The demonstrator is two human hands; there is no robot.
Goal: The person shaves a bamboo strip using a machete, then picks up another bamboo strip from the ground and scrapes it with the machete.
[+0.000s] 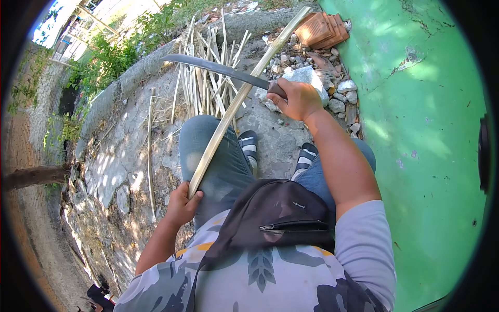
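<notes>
My left hand is closed around the lower end of a long pale bamboo strip. The strip slants up and away to the right, passing over my left knee. In my right hand is the dark handle of a machete, its curved blade pointing left. The blade crosses the strip in its upper half; whether it cuts into it I cannot tell. Beyond my knees lies a loose pile of split bamboo strips on the ground.
Rubble and white stones lie past my right hand, with stacked orange roof tiles behind. A green wall rises on the right. A single strip lies left of my knee. A low concrete kerb curves along the far left.
</notes>
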